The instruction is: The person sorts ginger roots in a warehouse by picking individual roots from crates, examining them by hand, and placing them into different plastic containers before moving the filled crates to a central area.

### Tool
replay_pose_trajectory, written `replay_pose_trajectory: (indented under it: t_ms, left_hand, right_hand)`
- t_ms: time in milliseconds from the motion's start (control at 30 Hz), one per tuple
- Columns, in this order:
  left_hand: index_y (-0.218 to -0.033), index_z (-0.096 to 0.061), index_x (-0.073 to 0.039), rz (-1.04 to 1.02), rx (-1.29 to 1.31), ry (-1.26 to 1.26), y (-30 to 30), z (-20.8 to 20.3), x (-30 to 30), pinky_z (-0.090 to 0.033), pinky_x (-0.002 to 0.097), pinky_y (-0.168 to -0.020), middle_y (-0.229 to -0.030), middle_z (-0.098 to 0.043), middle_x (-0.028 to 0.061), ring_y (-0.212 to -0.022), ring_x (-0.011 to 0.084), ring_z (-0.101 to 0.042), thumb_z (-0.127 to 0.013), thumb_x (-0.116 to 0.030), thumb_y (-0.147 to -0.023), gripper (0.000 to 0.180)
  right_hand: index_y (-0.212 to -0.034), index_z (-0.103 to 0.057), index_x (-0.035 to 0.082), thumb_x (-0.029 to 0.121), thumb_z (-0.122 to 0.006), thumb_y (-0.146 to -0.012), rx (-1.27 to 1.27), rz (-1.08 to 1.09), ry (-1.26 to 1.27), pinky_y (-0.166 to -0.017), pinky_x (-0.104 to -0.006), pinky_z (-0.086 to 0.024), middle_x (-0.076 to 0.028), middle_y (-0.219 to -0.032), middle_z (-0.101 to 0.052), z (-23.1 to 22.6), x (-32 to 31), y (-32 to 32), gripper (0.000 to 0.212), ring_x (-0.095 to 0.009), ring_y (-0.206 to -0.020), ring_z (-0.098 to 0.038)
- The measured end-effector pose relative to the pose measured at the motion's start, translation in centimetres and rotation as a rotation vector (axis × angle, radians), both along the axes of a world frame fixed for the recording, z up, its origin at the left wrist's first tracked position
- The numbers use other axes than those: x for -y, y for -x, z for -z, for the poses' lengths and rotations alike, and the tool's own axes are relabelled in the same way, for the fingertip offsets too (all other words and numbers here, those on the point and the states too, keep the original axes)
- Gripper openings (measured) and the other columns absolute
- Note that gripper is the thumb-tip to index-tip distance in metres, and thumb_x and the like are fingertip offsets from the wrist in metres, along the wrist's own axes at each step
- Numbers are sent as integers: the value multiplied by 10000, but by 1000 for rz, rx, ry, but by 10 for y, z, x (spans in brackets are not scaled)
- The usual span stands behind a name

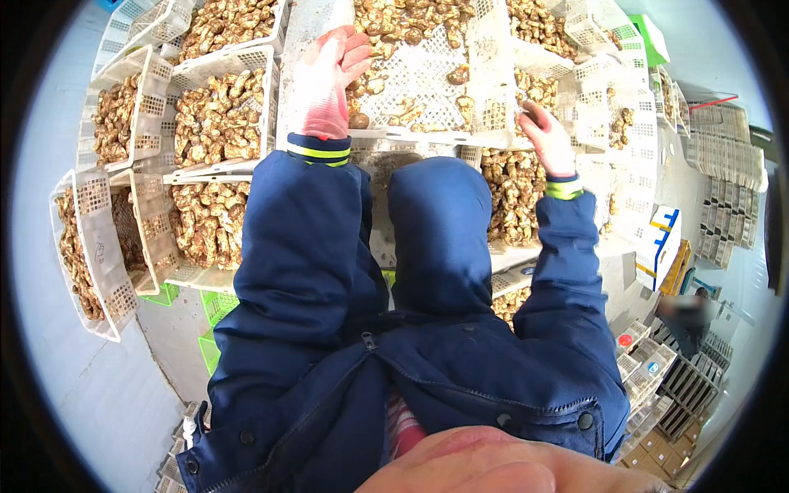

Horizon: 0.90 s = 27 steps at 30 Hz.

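Observation:
In front of me is a white mesh crate point(427, 82) with brown-and-cream mushrooms point(411, 18) mostly toward its far end and a few scattered over its bare floor. My left hand point(333, 78), in a pale pink glove, lies over the crate's left side. Its fingers are stretched out and nothing shows in them. Out to the right, my right hand point(546, 141) reaches past the crate's right wall, over a neighbouring basket of mushrooms point(536, 86). Its thumb and fingers are bent together; what sits at the tips, if anything, is too small to name.
White baskets of mushrooms stand close on both sides, such as the left basket point(220, 119) and the heap of mushrooms point(514, 197) by my right knee. Green crates point(215, 308) are low at left. Stacked crates point(723, 172) and another person point(686, 316) are at far right.

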<state>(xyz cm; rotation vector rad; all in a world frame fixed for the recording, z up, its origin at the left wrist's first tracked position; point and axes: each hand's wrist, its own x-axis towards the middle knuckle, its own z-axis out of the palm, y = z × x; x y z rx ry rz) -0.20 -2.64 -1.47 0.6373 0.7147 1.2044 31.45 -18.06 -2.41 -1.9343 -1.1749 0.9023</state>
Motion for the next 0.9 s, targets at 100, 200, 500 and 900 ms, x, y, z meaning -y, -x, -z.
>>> replay_pose_trajectory:
  t_ms: [100,200,500,900]
  left_hand:
    - [-1139,-458,73,-28,-39,-21,5,-6,2,-503,281,-745,-1020,-564,166,-847,188,-588,-468,-175,-896,347]
    - [-1135,-476,67,-9,-60,-21,-18,-11,2,-499,297,-761,-1050,-564,173,-884,210,-593,-455,-201,-900,358]
    - [-1178,-429,52,-218,-68,-5,11,-22,1,-472,322,-837,-1101,-537,176,-989,242,-557,-486,-255,-896,421]
    - [-1161,-440,53,-131,5,-18,-1,-15,-1,-484,330,-834,-1082,-545,172,-971,237,-563,-470,-237,-906,388]
  right_hand:
    - [-1164,-514,2,204,-545,-815,-29,-330,242,-721,-229,-437,-84,-903,-622,0,-71,55,404,-103,-819,-561]
    - [-1058,-586,106,330,-572,-736,204,-499,227,-779,-353,-444,-135,-938,-630,97,-119,34,392,-279,-876,-590]
    - [-1201,-493,147,288,-519,-782,413,-676,199,-769,-319,-456,-137,-901,-610,82,-181,150,443,-222,-825,-590]
    - [-913,-559,103,274,-612,-711,833,-800,-525,-686,-367,-432,-93,-839,-556,118,-178,166,271,-259,-836,-547]
